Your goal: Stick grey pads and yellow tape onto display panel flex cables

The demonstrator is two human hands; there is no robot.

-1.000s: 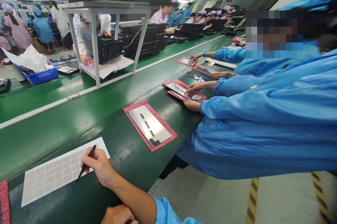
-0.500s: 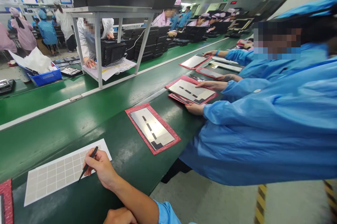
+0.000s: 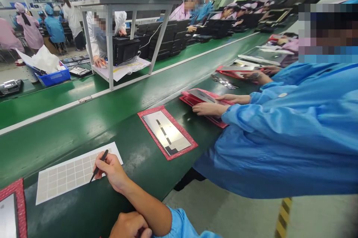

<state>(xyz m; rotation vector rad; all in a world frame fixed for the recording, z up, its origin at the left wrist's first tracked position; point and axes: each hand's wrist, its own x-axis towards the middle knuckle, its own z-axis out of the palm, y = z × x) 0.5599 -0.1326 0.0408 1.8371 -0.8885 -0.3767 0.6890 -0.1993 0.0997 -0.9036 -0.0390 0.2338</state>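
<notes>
While the right hand point(image 3: 113, 171) has its fingers pinched together on a slim black tool point(image 3: 104, 156), the pointed end hangs right by the near edge of a white sheet point(image 3: 67, 174). Can't tell if it's actually touching. The sheet's got grey squares all over it and lies flat on the green bench point(image 3: 84, 210), with that hand over its right end. Left hand point(image 3: 130, 225) is curled up just by the right elbow, cut off at the bottom, so no clue whether it's gripping anything. Just past the sheet there's a shiny panel point(image 3: 176, 133) on red wrap point(image 3: 183, 152), and another panel point(image 3: 7, 215) pokes in at far left. Over on the right, a co-worker in blue point(image 3: 265, 148) has both hands on some red-wrapped stuff point(image 3: 192, 98). Blue bin point(image 3: 56, 78) sits way across.
</notes>
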